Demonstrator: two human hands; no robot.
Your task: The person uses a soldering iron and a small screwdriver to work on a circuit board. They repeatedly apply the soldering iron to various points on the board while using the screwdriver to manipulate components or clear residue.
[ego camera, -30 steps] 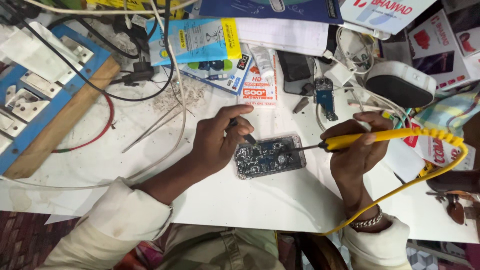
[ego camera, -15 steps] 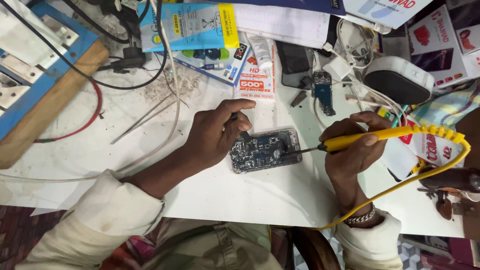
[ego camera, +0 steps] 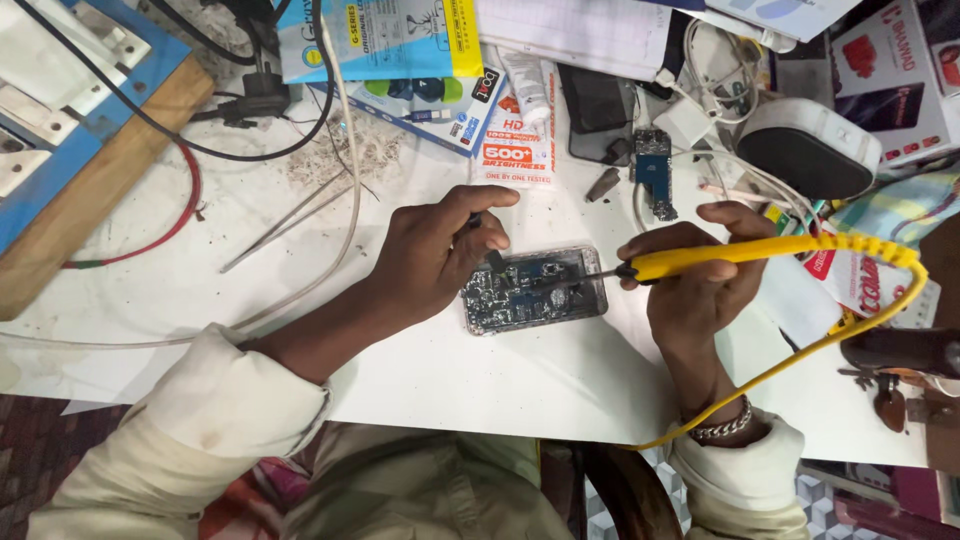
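Right hand [ego camera: 700, 290] is wrapped around a yellow soldering iron [ego camera: 760, 255], its dark tip resting on the opened phone [ego camera: 535, 290] that lies flat on the white table [ego camera: 500, 380] between both hands. Left hand [ego camera: 435, 255] pinches a small dark tool [ego camera: 492, 258] (too small to name) against the phone's exposed circuit board. Metal tweezers [ego camera: 290, 220] lie well apart to the left, near a white cable [ego camera: 340, 150].

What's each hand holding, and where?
Right hand grips the yellow soldering iron by its handle. Left hand pinches a small dark tool over the opened phone.
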